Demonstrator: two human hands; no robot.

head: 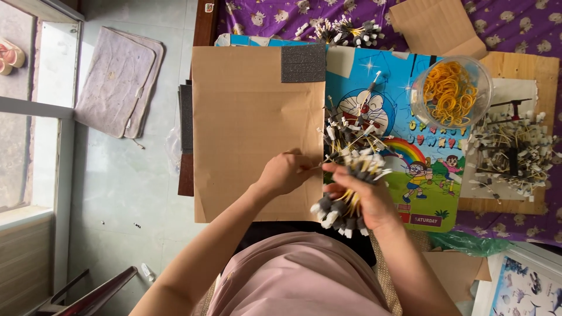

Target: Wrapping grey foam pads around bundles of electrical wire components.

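My right hand [364,202] grips a thick bundle of small wired connectors [346,188] with grey and white plug ends and yellow wires. My left hand [285,172] pinches a single thin wired piece [316,167] at the bundle's left side, over a brown cardboard sheet [252,117]. Just beyond the bundle, a loose pile of the same connectors [351,131] lies on a colourful cartoon board [404,88].
A clear plastic tub of yellow rubber bands [451,90] stands at the right on the board. A large heap of connectors [509,153] lies on a wooden board further right; another heap [345,30] sits at the top. A dark foam square [302,62] rests on the cardboard.
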